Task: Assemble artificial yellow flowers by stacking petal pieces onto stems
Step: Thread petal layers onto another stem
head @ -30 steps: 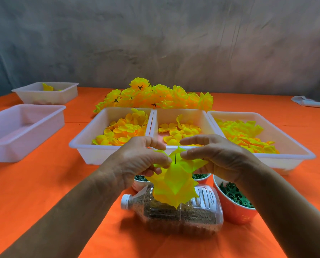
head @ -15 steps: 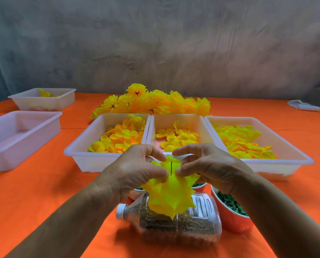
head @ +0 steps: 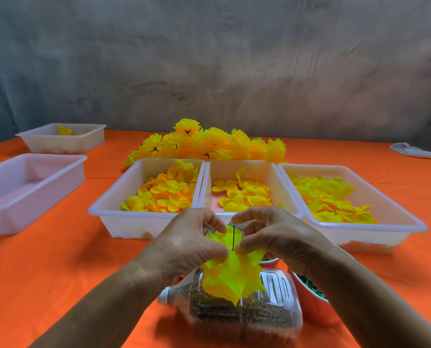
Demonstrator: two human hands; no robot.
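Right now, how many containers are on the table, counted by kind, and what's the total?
White plastic trays: 5
Red bowls: 2
Clear plastic bottle lying on its side: 1
Total: 8

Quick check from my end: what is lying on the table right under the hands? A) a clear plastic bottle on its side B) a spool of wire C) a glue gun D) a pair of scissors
A: a clear plastic bottle lies on its side with its white cap to the left, below the left hand and right hand that pinch the yellow petal piece.
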